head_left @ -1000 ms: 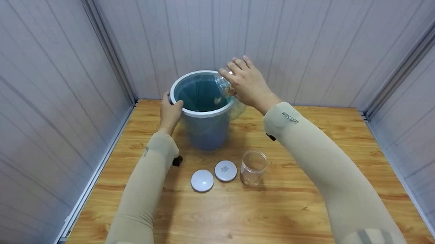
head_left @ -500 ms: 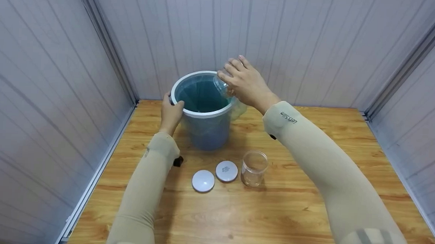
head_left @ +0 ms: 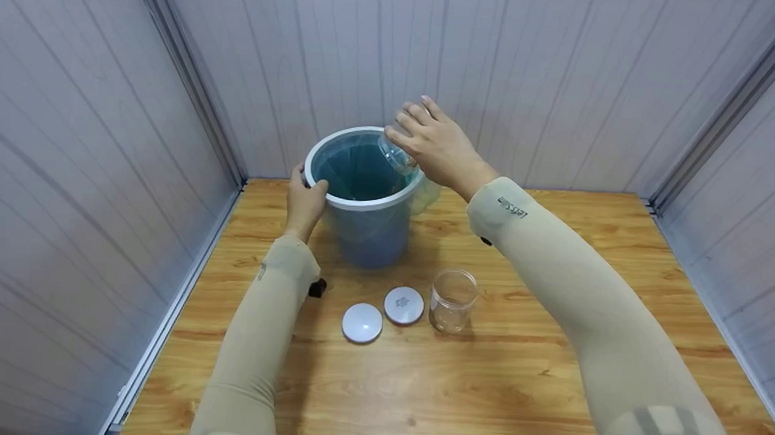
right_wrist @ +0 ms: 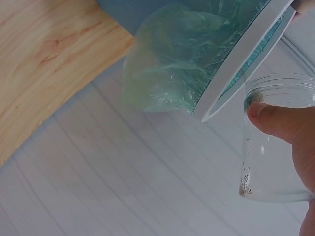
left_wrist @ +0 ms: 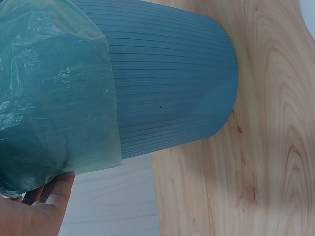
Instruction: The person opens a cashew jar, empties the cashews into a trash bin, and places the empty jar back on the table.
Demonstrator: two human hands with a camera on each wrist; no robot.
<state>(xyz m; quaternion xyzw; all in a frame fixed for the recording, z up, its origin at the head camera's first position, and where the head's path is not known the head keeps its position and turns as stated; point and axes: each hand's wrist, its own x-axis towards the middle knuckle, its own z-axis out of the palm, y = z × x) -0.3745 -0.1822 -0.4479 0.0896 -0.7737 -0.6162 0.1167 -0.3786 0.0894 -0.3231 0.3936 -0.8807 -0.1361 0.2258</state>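
Observation:
A blue trash bin [head_left: 373, 236] with a white rim stands at the back of the table, lined with a thin green bag [left_wrist: 59, 93] folded over its outside. My left hand [head_left: 304, 204] grips the rim at its left side, thumb over the top and fingers on the outside. Over the right side of the opening, my right hand [head_left: 440, 144] holds a clear jar [right_wrist: 270, 157], tilted with its mouth toward the bin. Small dark crumbs cling to the jar's inner wall, with a clump near its mouth. The bin's bottom inside is too dark to make out.
Two round white lids [head_left: 362, 323] lie in front of the bin. A second clear jar [head_left: 452, 300] stands upright to their right. Pale panel walls [head_left: 394, 54] enclose the wooden table [head_left: 484, 392] at the back and both sides.
The right hand has tipped the jar further and shifted slightly left over the bin. Pale bits seen falling from the jar a second ago no longer show. The left hand stays on the rim.

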